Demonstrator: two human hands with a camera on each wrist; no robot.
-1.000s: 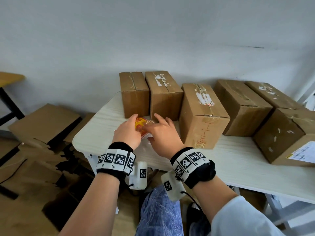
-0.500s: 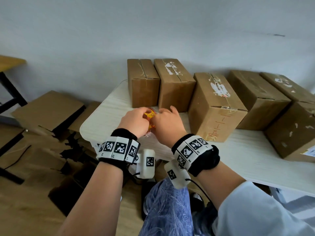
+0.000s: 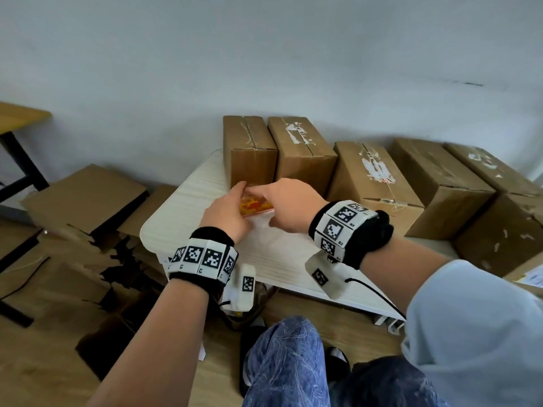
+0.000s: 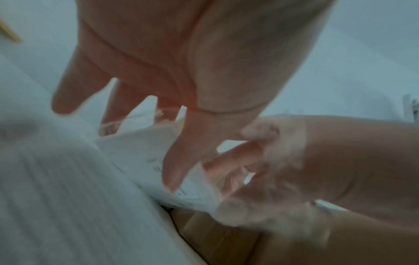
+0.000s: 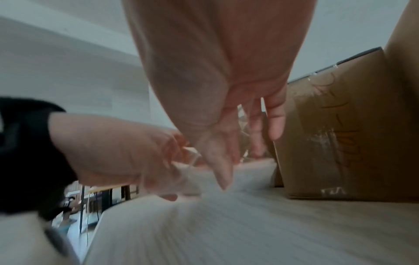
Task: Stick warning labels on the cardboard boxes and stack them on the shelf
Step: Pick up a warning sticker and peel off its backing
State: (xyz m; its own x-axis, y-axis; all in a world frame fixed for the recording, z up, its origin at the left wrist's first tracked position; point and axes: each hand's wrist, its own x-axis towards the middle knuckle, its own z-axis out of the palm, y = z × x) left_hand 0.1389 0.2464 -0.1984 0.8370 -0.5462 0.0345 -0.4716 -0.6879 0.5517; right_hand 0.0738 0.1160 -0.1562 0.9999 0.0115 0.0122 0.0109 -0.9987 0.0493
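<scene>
Your left hand and right hand pinch the thin, floppy label just above the desk, at six o'clock of the left box, so I'd peel from a corner.

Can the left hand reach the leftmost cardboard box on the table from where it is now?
Probably yes. The left hand is just in front of the leftmost box, and nothing lies between them. But both it and the right hand are holding the orange label pack, so it must let go first.
</scene>
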